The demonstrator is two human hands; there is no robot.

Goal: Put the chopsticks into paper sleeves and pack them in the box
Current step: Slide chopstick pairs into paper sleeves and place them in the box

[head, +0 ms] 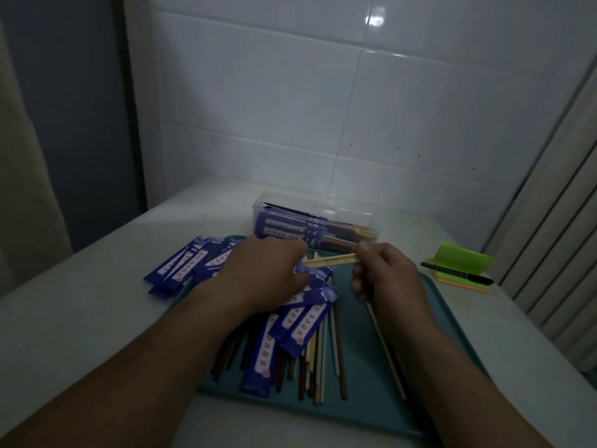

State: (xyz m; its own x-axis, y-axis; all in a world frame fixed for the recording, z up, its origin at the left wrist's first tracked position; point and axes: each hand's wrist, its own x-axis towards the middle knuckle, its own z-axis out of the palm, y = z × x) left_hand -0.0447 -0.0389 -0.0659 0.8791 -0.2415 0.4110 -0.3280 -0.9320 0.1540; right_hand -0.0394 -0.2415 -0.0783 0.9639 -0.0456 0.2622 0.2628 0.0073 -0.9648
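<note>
Teal tray (381, 376): on the white desk (80, 305), nearest the viewer, under both forearms.

Loose chopsticks (318, 360): dark and pale, heaped on the tray below and nearer than the left fingers; two filled paper sleeves (290, 321) lie across the heap, purple with a white printed strip.

One pale chopstick (386, 350): runs from under the right hand toward the near edge of the tray.

Left hand (258, 276): fingers curled down onto the mouth of a purple sleeve (318, 273), gripping it where the pale stick enters.

Right hand (387, 276): fingers closed around a pale chopstick pair (331, 260), thumb and forefinger pinching its right end; the pair spans the gap between the two hands, its left end at the left fingers.

Stack of empty purple sleeves (187, 263): on the desk, left of the left fingers.

Clear plastic box (316, 227): just beyond both sets of fingers, holding sleeved chopsticks laid lengthwise.

Green and orange note pad (462, 263) with black pen (458, 272): right of the right fingers.
</note>
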